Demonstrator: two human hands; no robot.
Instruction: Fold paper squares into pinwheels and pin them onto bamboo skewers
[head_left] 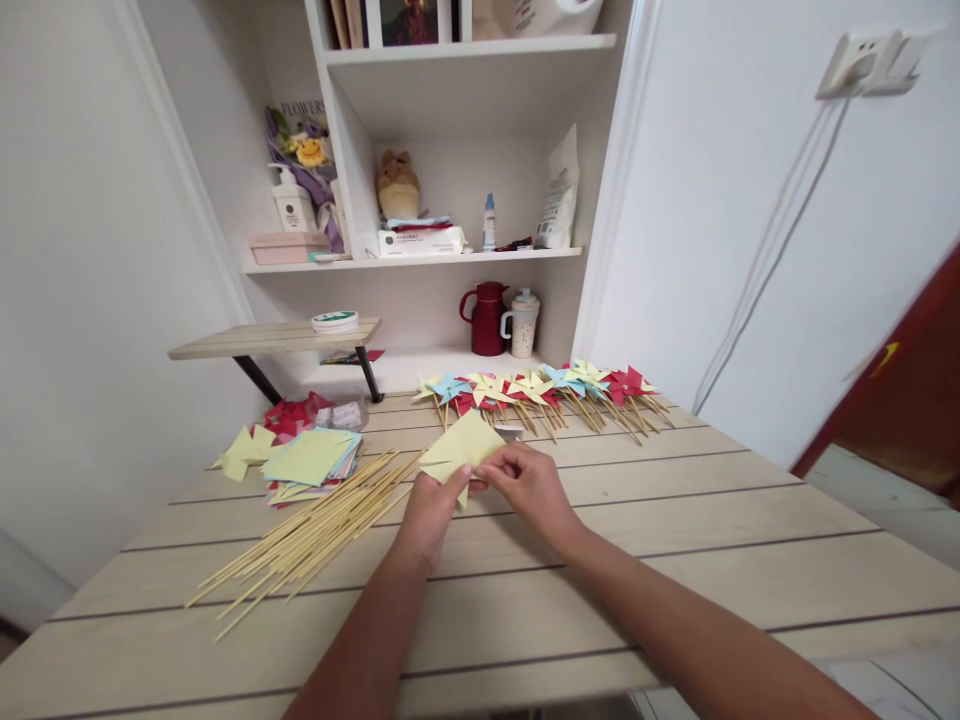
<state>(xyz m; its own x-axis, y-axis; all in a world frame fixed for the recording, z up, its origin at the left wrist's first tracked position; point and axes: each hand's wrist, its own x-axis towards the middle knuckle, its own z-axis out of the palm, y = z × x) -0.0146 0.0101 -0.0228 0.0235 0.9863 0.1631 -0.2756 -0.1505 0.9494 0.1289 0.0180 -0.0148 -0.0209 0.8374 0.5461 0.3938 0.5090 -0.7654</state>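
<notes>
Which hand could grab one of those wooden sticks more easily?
Probably the left hand: the sticks lie just to its left on the table. The right hand is farther away, across the yellow paper both hands hold.

my forearms: both run out past the near edge, elbows cut off.
yellow paper (463, 446): its near part is hidden behind my left hand (429, 510) and right hand (529, 484).
top shelf (472, 45): things on it cut off by the far edge.
box label (420, 240): too small to read.
dark red panel (900, 390): cut off at right.
</notes>
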